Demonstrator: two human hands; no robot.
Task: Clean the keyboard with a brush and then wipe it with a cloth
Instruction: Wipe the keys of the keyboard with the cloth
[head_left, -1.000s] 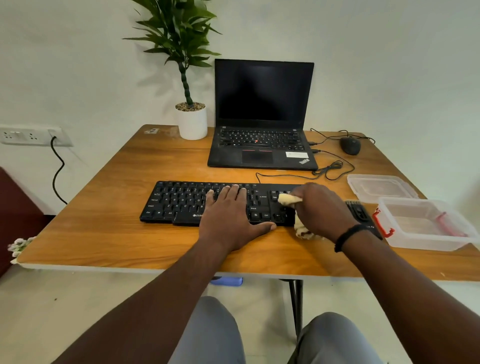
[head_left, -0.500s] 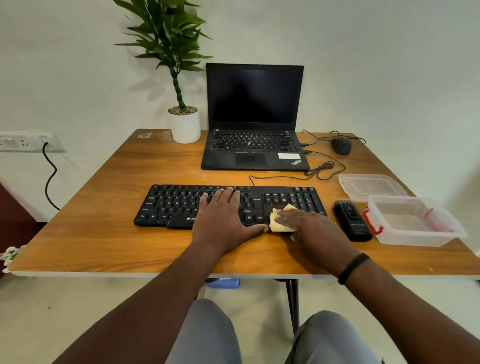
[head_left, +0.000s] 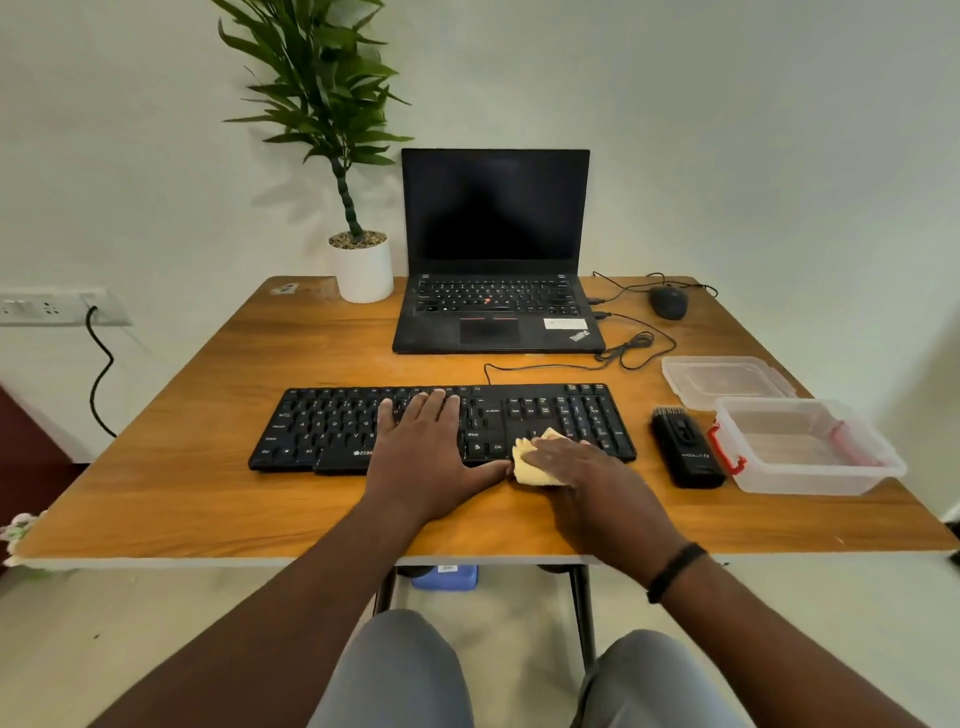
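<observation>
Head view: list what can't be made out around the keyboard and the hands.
- Keyboard: its middle keys lie under the left hand; the near right corner is under the cloth.
- Cloth: the right hand covers most of it, so its full shape is unknown.
- Brush: its label is too small to read.
- Legends on the far key rows are blurred.

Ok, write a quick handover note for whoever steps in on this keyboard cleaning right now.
Left hand: flat on the keyboard, steadying it.
Right hand: pressing the yellow cloth on the keyboard's front edge, near the arrow keys.
Brush: lying on the table right of the keyboard, beside the clear box.
Done: brushing seems finished, judging by the brush being set aside.
Left: finish wiping the keys; how much is already wiped cannot be told.
</observation>
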